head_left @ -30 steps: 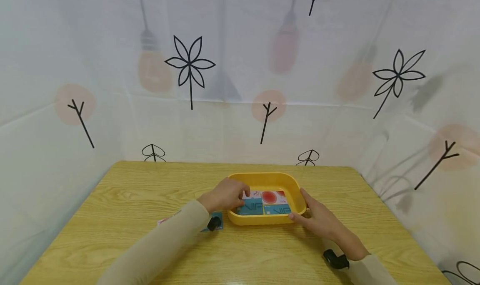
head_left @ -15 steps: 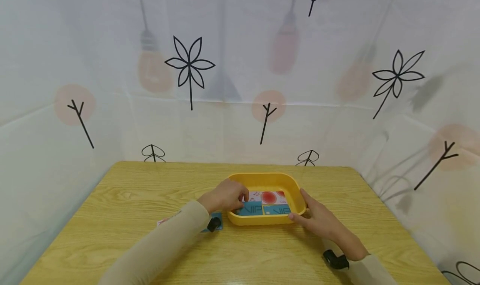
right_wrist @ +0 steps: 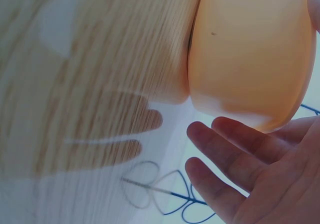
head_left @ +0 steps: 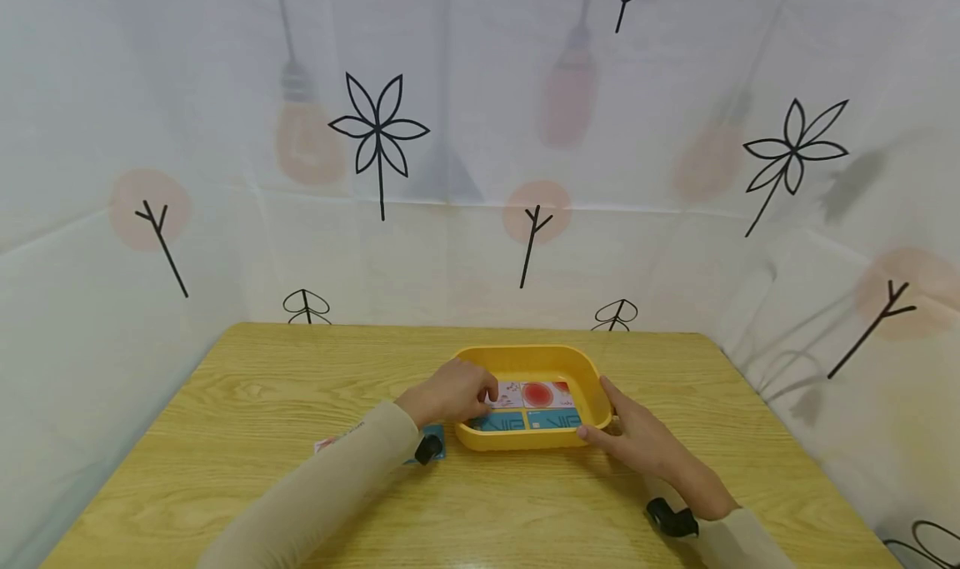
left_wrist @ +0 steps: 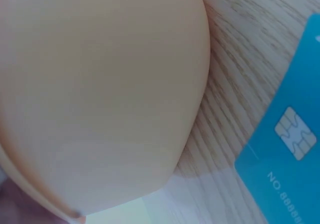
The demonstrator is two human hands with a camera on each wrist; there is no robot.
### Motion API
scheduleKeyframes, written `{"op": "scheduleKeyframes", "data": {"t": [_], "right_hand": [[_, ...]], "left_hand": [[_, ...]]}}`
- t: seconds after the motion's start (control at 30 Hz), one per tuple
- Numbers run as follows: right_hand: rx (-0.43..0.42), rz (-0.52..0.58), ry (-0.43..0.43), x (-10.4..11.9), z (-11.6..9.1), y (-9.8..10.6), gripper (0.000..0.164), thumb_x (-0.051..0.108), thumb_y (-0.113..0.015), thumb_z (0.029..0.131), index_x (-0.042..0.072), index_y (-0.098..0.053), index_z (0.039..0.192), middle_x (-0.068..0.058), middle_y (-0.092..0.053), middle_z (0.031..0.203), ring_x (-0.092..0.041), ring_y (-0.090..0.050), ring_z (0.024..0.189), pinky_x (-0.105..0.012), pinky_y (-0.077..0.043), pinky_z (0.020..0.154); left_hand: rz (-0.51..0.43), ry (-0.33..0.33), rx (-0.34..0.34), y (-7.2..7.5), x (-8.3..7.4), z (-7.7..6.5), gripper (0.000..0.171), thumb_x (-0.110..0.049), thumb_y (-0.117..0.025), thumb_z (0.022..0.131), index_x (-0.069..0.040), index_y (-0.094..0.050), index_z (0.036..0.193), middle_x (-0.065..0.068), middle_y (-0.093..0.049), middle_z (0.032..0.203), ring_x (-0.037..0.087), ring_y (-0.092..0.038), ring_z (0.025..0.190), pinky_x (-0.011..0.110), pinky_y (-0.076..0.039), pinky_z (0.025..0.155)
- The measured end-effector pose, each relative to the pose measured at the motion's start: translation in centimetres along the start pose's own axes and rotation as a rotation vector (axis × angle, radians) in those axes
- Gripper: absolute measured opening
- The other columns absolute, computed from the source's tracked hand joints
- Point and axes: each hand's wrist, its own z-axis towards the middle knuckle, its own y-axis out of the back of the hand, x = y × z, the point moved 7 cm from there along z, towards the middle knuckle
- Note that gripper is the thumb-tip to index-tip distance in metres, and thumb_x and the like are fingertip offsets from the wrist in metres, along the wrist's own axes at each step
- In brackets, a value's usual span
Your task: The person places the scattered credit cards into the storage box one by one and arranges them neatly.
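A yellow tray point(head_left: 532, 441) stands mid-table with flat cards inside. At the near left lies a blue VIP card point(head_left: 504, 422), beside another blue VIP card point(head_left: 553, 420). Behind them are a pink and white card point(head_left: 510, 396) and a card with a red circle point(head_left: 538, 395). My left hand point(head_left: 453, 390) reaches over the left rim, bent fingers loose and thumb at the left blue card's edge; some fingers are hidden. My right hand point(head_left: 637, 436) holds the tray's right end between thumb and index finger, its other fingers point(right_wrist: 230, 159) spread outside.
On the wooden table point(head_left: 517, 502), a blue chip card point(left_wrist: 295, 134) lies left of the tray, partly under my left wrist. Farther left, a pink and white card point(head_left: 327, 442) peeks past the sleeve. Patterned white cloth point(head_left: 450, 261) hangs behind the table.
The left blue card's far edge has come down, so it now lies level with its blue neighbour and more of the pink and white card shows. Both hands stay nearly still.
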Motion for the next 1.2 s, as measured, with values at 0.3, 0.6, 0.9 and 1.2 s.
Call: {"op": "scheduleKeyframes", "data": {"t": [0.3, 0.6, 0.9, 1.2], "right_hand": [[0.002, -0.012, -0.003, 0.0, 0.1, 0.0, 0.099, 0.056, -0.060, 0.087, -0.003, -0.013, 0.151, -0.024, -0.046, 0.138, -0.032, -0.055, 0.117, -0.054, -0.042, 0.095], [-0.005, -0.018, -0.008, 0.1, 0.1, 0.0, 0.099, 0.058, -0.060, 0.086, -0.003, -0.015, 0.150, -0.023, -0.049, 0.136, -0.033, -0.054, 0.117, -0.056, -0.040, 0.096], [-0.020, -0.006, 0.007, 0.2, 0.3, 0.0, 0.100, 0.056, -0.061, 0.086, -0.005, -0.016, 0.150, -0.024, -0.046, 0.138, -0.033, -0.054, 0.116, -0.057, -0.039, 0.097], [-0.031, 0.025, -0.009, 0.3, 0.2, 0.0, 0.100, 0.054, -0.064, 0.085, -0.006, -0.017, 0.149, -0.026, -0.032, 0.147, -0.040, -0.048, 0.123, -0.059, -0.035, 0.099]], "left_hand": [[-0.026, -0.009, -0.031, 0.2, 0.1, -0.1, 0.014, -0.024, -0.068, 0.089, -0.020, -0.071, 0.102, -0.012, -0.059, 0.082, 0.010, -0.051, 0.074, 0.025, -0.046, 0.073], [-0.030, -0.070, -0.110, 1.7, -0.5, -1.4, 0.017, -0.026, -0.067, 0.090, -0.018, -0.072, 0.104, -0.012, -0.064, 0.092, 0.008, -0.056, 0.080, 0.037, -0.044, 0.089], [-0.074, -0.145, -0.239, 3.5, -0.5, -4.1, 0.017, -0.023, -0.068, 0.090, -0.015, -0.069, 0.104, 0.001, -0.064, 0.102, 0.020, -0.059, 0.088, 0.030, -0.047, 0.077], [-0.106, -0.107, -0.337, 3.9, 1.3, -7.6, 0.020, -0.024, -0.069, 0.089, -0.015, -0.067, 0.107, 0.002, -0.061, 0.099, 0.018, -0.057, 0.087, 0.032, -0.048, 0.077]]}}
